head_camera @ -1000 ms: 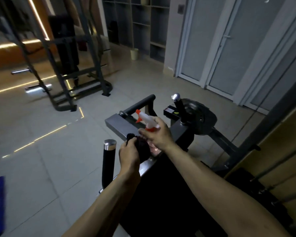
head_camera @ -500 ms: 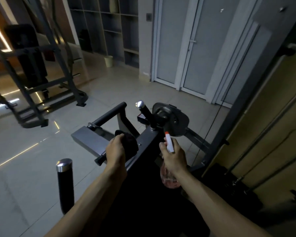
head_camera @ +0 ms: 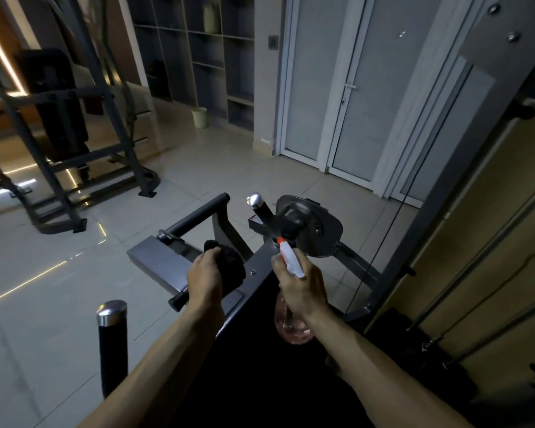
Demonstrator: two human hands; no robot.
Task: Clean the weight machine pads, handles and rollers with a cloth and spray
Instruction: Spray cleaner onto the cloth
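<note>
My left hand (head_camera: 205, 278) grips a dark cloth (head_camera: 230, 265) bunched against a short black bar on the grey frame of the weight machine (head_camera: 164, 257). My right hand (head_camera: 300, 288) holds a spray bottle (head_camera: 292, 327) with a white head and an orange nozzle tip, its clear body holding pinkish liquid below my palm. The nozzle points up toward the round metal cam plate (head_camera: 318, 230). A chrome-capped black handle (head_camera: 258, 206) rises just left of that plate. Another chrome-capped black handle (head_camera: 112, 338) stands lower left. A black roller bar (head_camera: 200, 216) runs across the far end of the frame.
A dark seat pad (head_camera: 260, 375) fills the space between my forearms. A weight stack with guide rods (head_camera: 476, 304) stands at right. Another dark machine frame (head_camera: 62, 143) stands at back left, with shelves, a small bin (head_camera: 199, 117) and grey doors behind.
The spray bottle swung from pointing left over the cloth to pointing up toward the cam plate. My left hand stayed on the cloth at the frame. The view turned right.
</note>
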